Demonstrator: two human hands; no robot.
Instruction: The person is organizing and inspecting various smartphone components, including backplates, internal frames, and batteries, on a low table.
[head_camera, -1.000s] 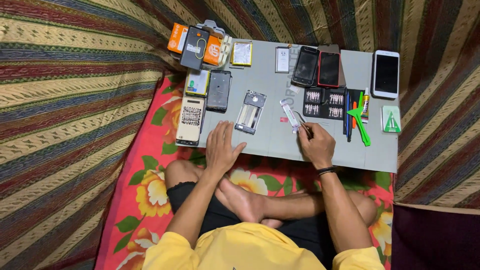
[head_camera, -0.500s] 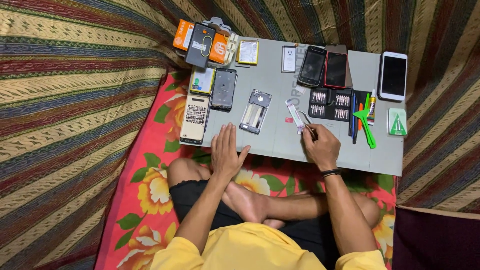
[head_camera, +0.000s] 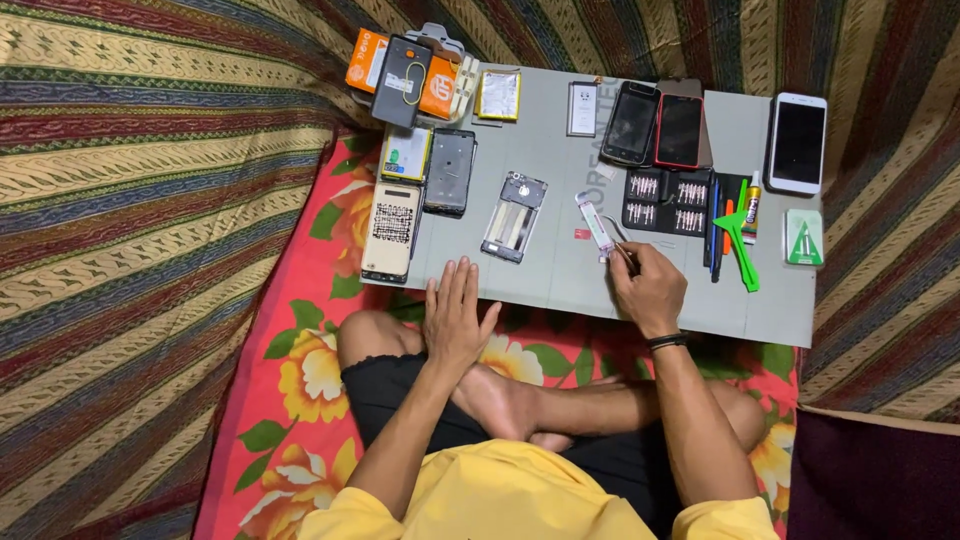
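On grey mat (head_camera: 560, 280): right hand (head_camera: 648, 290) pinches tweezers (head_camera: 622, 250) touching white strip (head_camera: 596, 224); left hand (head_camera: 455, 318) flat, fingers spread.

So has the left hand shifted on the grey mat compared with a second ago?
Barely. The left hand lies flat at the grey mat's near edge, just below the opened phone frame, as before; only the camera view shifted.

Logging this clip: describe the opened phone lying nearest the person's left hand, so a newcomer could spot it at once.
On the grey mat, look just beyond the flat left hand. The opened phone lies mid-mat, tilted, its silvery insides bare, while the phones around it show dark screens or closed backs.
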